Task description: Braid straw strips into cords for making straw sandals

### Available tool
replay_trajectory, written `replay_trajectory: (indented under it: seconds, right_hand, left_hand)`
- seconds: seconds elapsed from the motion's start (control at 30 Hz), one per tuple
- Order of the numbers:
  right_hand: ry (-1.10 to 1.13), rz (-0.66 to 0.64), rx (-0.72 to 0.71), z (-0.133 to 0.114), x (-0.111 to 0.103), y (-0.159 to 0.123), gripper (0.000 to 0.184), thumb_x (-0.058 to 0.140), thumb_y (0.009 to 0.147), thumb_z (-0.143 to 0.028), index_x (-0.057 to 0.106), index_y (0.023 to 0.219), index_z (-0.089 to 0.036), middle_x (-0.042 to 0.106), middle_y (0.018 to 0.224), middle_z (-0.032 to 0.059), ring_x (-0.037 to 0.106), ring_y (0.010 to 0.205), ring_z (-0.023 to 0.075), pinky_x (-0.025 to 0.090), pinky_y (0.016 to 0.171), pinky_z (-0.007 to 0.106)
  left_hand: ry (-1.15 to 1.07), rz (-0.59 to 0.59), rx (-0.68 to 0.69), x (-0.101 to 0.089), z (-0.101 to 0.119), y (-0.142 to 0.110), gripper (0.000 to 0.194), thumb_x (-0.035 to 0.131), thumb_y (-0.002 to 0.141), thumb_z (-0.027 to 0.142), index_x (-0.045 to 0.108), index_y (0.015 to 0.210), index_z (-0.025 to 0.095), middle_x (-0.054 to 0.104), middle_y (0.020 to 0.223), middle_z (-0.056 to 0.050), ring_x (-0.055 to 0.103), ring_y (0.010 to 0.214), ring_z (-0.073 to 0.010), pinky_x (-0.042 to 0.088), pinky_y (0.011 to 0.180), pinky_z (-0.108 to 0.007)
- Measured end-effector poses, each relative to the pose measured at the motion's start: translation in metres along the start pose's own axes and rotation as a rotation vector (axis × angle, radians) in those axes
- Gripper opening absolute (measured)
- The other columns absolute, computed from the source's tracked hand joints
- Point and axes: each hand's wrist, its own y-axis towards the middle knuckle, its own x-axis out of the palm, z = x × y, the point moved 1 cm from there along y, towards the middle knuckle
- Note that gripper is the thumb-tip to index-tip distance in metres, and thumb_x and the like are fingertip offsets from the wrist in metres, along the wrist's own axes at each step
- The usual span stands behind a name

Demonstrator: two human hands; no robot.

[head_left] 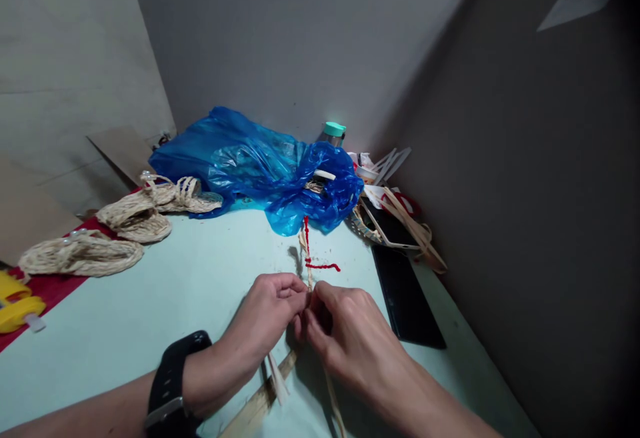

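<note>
A thin plaited straw cord (pixel 309 281) stretches away from me over the pale green tabletop, with red yarn (pixel 323 267) tied round its far part. My left hand (pixel 267 315), a black watch (pixel 173 378) on its wrist, pinches the cord from the left. Pressed close on the other side, my right hand (pixel 350 325) also has its fingers closed on it; the exact grip is hidden between the fingertips. A pale straw strand (pixel 277 381) hangs below the left hand, and another strand (pixel 334 401) trails under the right. Beneath them lies a flat wooden strip (pixel 257 408).
A blue plastic bag (pixel 240 151) lies at the back, before a bottle with a teal cap (pixel 334 130). Woven straw slippers (pixel 83 255) line the left side, near a yellow object (pixel 17 305). To the right are a flat black panel (pixel 405 298) and a bundle of straw strips (pixel 413 228).
</note>
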Motion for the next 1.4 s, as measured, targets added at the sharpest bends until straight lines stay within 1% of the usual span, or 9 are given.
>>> replay_trajectory:
  seconds: [0.13, 0.27, 0.37, 0.47, 0.63, 0.83, 1.07, 1.23, 1.4]
  right_hand:
    - [-0.143, 0.013, -0.058, -0.005, 0.005, -0.001, 0.011, 0.044, 0.086, -0.015, 0.055, 0.085, -0.016, 0.063, 0.075, 0.0053, 0.049, 0.057, 0.0146, 0.021, 0.053, 0.029]
    - [-0.329, -0.064, -0.099, -0.006, 0.014, -0.002, 0.023, 0.05, 0.077, -0.008, 0.056, 0.099, -0.012, 0.064, 0.083, 0.0093, 0.055, 0.065, 0.0205, 0.02, 0.052, 0.031]
    - [-0.349, -0.012, -0.15, -0.006, 0.016, -0.003, 0.022, 0.048, 0.081, -0.005, 0.056, 0.1, -0.012, 0.063, 0.082, 0.0089, 0.055, 0.066, 0.0202, 0.022, 0.052, 0.03]
    - [-0.161, 0.009, -0.207, -0.003, 0.007, -0.001, 0.009, 0.049, 0.088, -0.016, 0.059, 0.088, -0.014, 0.063, 0.078, 0.0057, 0.052, 0.062, 0.0157, 0.026, 0.054, 0.028]
    - [0.328, 0.032, -0.083, 0.013, -0.022, 0.01, 0.035, 0.044, 0.095, -0.039, 0.059, 0.075, -0.015, 0.057, 0.067, -0.0004, 0.048, 0.062, 0.0115, 0.032, 0.058, 0.023]
    - [0.863, -0.281, -0.135, 0.025, -0.009, 0.018, 0.025, 0.048, 0.094, -0.037, 0.056, 0.088, -0.014, 0.055, 0.082, 0.0008, 0.047, 0.075, 0.0122, 0.038, 0.069, 0.023]
    - [0.878, -0.33, -0.044, 0.024, -0.002, 0.016, 0.027, 0.046, 0.095, -0.043, 0.053, 0.095, -0.017, 0.047, 0.074, -0.0029, 0.036, 0.056, 0.008, 0.029, 0.048, 0.019]
    - [0.891, -0.399, -0.14, 0.029, -0.001, 0.018, 0.037, 0.041, 0.097, -0.042, 0.057, 0.079, -0.014, 0.036, 0.061, -0.005, 0.031, 0.051, 0.0075, 0.027, 0.045, 0.018]
    - [0.847, -0.372, -0.07, 0.035, 0.006, 0.017, 0.036, 0.042, 0.097, -0.038, 0.059, 0.077, -0.013, 0.046, 0.051, -0.0044, 0.032, 0.042, 0.0064, 0.026, 0.043, 0.019]
  left_hand:
    - [0.01, 0.002, 0.021, -0.003, 0.0, -0.002, 0.01, 0.057, 0.073, 0.021, 0.058, 0.065, 0.016, 0.044, 0.046, 0.008, 0.025, 0.038, -0.0054, 0.014, 0.041, -0.022]
    - [-0.053, -0.027, 0.014, -0.005, 0.001, -0.001, 0.012, 0.058, 0.075, 0.025, 0.058, 0.065, 0.017, 0.039, 0.046, 0.01, 0.02, 0.039, -0.005, 0.011, 0.042, -0.022]
    - [-0.107, -0.049, -0.018, -0.006, 0.002, -0.002, 0.014, 0.061, 0.074, 0.025, 0.056, 0.065, 0.016, 0.038, 0.046, 0.01, 0.019, 0.039, -0.0041, 0.01, 0.041, -0.021]
    - [-0.151, -0.054, 0.017, -0.008, 0.003, -0.004, 0.008, 0.062, 0.072, 0.018, 0.057, 0.067, 0.015, 0.05, 0.053, 0.007, 0.035, 0.043, -0.0044, 0.021, 0.042, -0.017]
    - [-0.164, -0.091, 0.055, -0.01, 0.008, -0.007, 0.006, 0.062, 0.076, 0.02, 0.06, 0.074, 0.014, 0.065, 0.063, -0.001, 0.057, 0.057, -0.0103, 0.039, 0.055, -0.019]
    - [-0.127, -0.108, 0.063, -0.01, 0.013, -0.009, 0.013, 0.062, 0.078, 0.026, 0.057, 0.079, 0.015, 0.066, 0.056, -0.002, 0.059, 0.056, -0.0125, 0.04, 0.056, -0.02]
    - [-0.092, -0.121, 0.129, -0.011, 0.002, -0.004, 0.027, 0.063, 0.076, 0.034, 0.054, 0.095, 0.017, 0.064, 0.057, -0.001, 0.062, 0.06, -0.0159, 0.038, 0.05, -0.02]
    - [-0.07, -0.105, 0.165, -0.011, -0.002, 0.0, 0.039, 0.06, 0.073, 0.032, 0.04, 0.104, 0.021, 0.063, 0.057, 0.004, 0.059, 0.049, -0.0143, 0.039, 0.049, -0.022]
    - [0.086, -0.131, 0.189, -0.011, 0.004, -0.007, 0.035, 0.053, 0.078, 0.023, 0.038, 0.11, 0.019, 0.066, 0.063, 0.0, 0.065, 0.061, -0.0187, 0.046, 0.063, -0.029]
